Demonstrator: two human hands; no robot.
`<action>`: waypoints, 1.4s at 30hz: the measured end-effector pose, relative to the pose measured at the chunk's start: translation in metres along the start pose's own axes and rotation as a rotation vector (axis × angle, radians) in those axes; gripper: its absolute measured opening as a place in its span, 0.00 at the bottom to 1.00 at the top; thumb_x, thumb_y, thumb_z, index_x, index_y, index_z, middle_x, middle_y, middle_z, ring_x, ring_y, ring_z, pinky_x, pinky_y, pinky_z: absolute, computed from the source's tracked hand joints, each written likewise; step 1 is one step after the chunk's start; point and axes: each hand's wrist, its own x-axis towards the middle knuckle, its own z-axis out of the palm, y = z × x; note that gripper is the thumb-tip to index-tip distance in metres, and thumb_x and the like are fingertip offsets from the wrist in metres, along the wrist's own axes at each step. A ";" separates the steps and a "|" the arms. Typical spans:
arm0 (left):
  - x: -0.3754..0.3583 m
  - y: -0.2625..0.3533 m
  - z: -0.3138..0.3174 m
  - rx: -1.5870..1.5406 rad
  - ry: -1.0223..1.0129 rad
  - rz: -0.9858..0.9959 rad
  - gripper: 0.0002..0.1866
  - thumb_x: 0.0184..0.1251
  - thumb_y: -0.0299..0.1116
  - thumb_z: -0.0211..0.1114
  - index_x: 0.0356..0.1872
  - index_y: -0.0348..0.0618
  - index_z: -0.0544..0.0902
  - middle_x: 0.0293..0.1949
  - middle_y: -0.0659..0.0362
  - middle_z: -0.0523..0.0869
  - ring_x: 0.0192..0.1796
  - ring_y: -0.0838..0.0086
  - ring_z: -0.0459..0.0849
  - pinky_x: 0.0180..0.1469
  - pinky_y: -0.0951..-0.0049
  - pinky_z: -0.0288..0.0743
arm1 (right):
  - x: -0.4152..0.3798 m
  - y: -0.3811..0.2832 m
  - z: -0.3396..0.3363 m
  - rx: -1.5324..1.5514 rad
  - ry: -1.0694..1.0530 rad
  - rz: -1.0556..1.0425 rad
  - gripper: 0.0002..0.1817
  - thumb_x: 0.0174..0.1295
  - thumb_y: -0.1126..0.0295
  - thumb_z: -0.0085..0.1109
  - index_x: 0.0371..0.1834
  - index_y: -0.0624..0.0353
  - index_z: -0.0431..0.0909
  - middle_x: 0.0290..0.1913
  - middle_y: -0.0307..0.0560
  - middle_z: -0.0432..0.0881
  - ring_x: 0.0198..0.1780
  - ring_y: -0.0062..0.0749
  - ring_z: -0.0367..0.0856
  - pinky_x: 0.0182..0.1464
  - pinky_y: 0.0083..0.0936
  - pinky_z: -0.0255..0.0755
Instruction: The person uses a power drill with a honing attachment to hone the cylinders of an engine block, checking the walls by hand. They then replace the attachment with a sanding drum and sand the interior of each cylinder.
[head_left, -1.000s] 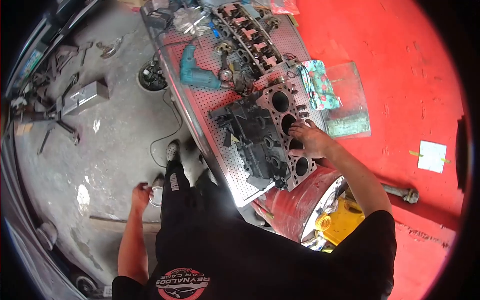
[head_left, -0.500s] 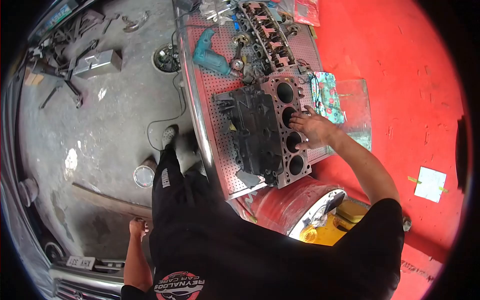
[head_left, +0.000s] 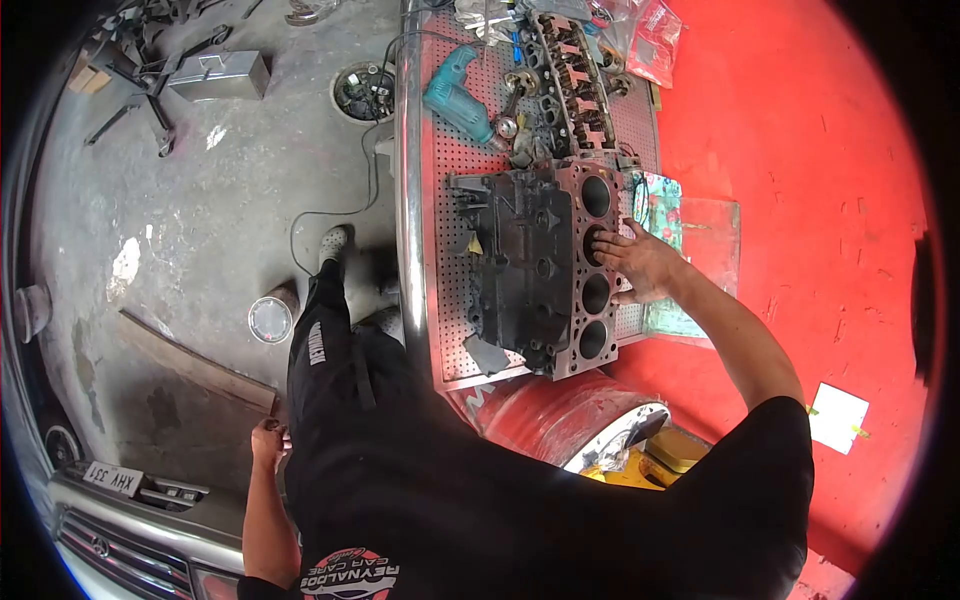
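My right hand (head_left: 645, 267) rests spread over the cylinder deck of an engine block (head_left: 525, 265), fingertips at the mouth of the second bore from the far end and thumb at the deck's edge beside the third bore. The block lies on a perforated metal workbench (head_left: 448, 345), its dark side facing my body and its four round bores facing right. Low at my side, near the floor board, my left hand (head_left: 270, 442) is closed with curled fingers; I cannot tell what it holds, if anything.
Beyond the block are a cylinder head (head_left: 575, 85), a teal power drill (head_left: 460, 98) and a piston with its rod (head_left: 507, 122). A floral-patterned item (head_left: 662, 205) sits right of the block. A red drum (head_left: 560, 418) stands by the bench's near end. A can (head_left: 271, 318), wooden board (head_left: 195, 360) and toolbox (head_left: 220, 76) are on the floor.
The whole view has shifted and turned slightly. My right thumb has moved from the third bore toward the deck's edge, while the fingers stay at the second bore. My left hand remains closed.
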 end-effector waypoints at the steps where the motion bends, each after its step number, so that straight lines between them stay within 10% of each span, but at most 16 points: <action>1: -0.001 0.001 -0.001 0.010 -0.002 0.010 0.17 0.68 0.25 0.61 0.56 0.29 0.80 0.29 0.52 0.86 0.23 0.69 0.84 0.21 0.73 0.72 | -0.004 0.000 0.001 0.018 0.007 0.003 0.48 0.55 0.39 0.67 0.76 0.56 0.69 0.79 0.42 0.68 0.84 0.31 0.55 0.84 0.58 0.40; 27: -0.004 0.030 -0.002 0.045 0.013 -0.025 0.14 0.68 0.26 0.61 0.52 0.32 0.81 0.31 0.51 0.87 0.25 0.67 0.86 0.20 0.72 0.71 | 0.010 -0.034 0.018 0.613 0.033 0.252 0.50 0.59 0.46 0.71 0.77 0.67 0.63 0.78 0.65 0.63 0.82 0.53 0.54 0.82 0.37 0.54; 36: -0.004 0.039 0.000 0.003 -0.003 -0.037 0.13 0.69 0.24 0.60 0.52 0.34 0.81 0.27 0.58 0.81 0.21 0.77 0.75 0.20 0.76 0.64 | 0.021 -0.043 0.004 1.936 0.162 0.463 0.49 0.59 0.39 0.68 0.72 0.68 0.68 0.69 0.53 0.75 0.72 0.33 0.67 0.62 0.42 0.67; 42: 0.005 0.039 -0.002 0.080 0.004 -0.014 0.16 0.68 0.26 0.61 0.55 0.32 0.81 0.30 0.52 0.87 0.24 0.67 0.86 0.20 0.72 0.71 | 0.034 -0.033 0.014 2.465 0.410 0.402 0.55 0.59 0.32 0.61 0.73 0.73 0.63 0.72 0.58 0.68 0.69 0.42 0.66 0.62 0.37 0.64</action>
